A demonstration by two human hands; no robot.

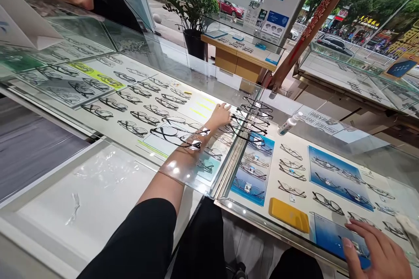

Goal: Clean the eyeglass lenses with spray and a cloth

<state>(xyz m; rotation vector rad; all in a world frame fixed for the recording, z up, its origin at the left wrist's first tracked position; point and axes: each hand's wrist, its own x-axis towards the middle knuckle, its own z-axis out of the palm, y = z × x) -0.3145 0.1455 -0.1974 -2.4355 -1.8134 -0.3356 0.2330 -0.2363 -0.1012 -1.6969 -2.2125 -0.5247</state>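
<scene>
While the left hand (221,114) reaches deep into the display case under its glass top (196,185), fingers spread open and gripping nothing, its tips sit just short of the cluster of black spectacle frames (253,123) at its three o'clock, by the metal divider between the two cases. To my eye the forearm is the danger. It passes over the rows of spectacles (144,117) at the hand's seven o'clock, and a careless sweep could drag a pair out of line or hook a temple among the crowded black ones. The right hand (376,248) lies flat and open on the neighbouring glass worktop, holding nothing, with a yellow pad (289,214) at its ten o'clock. Leaning hard there might stress the pane. A spray bottle (290,124) lies on its side at the black frames' three o'clock and could roll if the worktop is jolted.
</scene>
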